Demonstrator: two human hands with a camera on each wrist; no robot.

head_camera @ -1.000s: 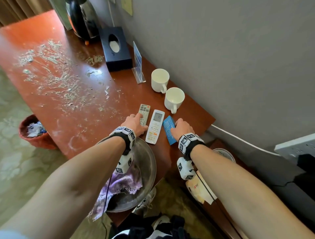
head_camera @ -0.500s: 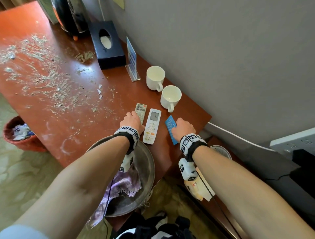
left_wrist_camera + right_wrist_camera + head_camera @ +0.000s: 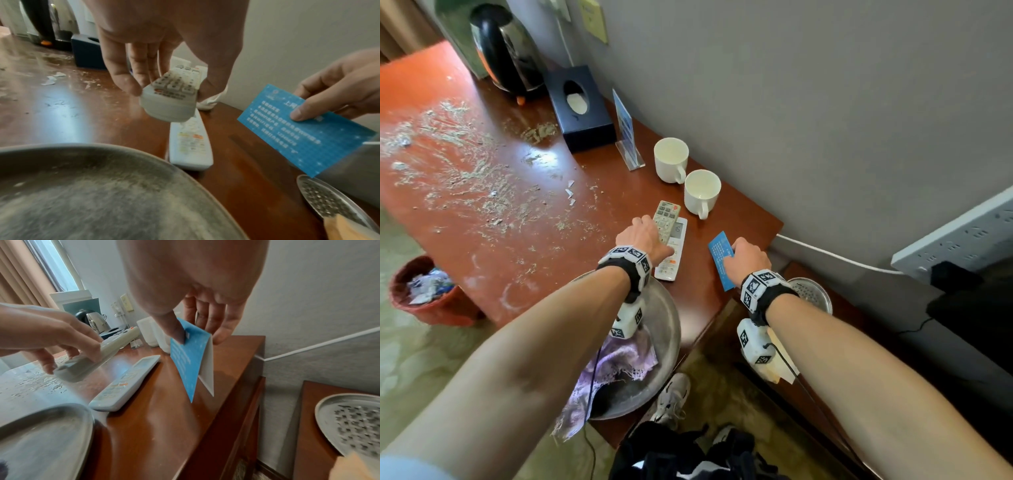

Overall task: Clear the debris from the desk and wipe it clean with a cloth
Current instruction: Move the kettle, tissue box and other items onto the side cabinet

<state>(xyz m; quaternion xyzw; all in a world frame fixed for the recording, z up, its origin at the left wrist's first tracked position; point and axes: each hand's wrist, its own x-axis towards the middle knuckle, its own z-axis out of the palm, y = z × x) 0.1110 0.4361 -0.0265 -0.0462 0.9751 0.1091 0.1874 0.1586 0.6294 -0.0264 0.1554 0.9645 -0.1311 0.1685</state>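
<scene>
My left hand gripped the grey remote by its near end, lifted off the desk above the white remote, which lay flat. My right hand pinched the blue card, thumb on its face, tilted clear of the wood. Judged purpose: freeing this end for wiping. Debris lay scattered well left; cloth draped in the metal basin at the near edge.

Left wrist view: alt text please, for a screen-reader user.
The left hand lifts a grey remote off a red-brown desk, above a white remote. At right, the right hand pinches a blue card.
</scene>
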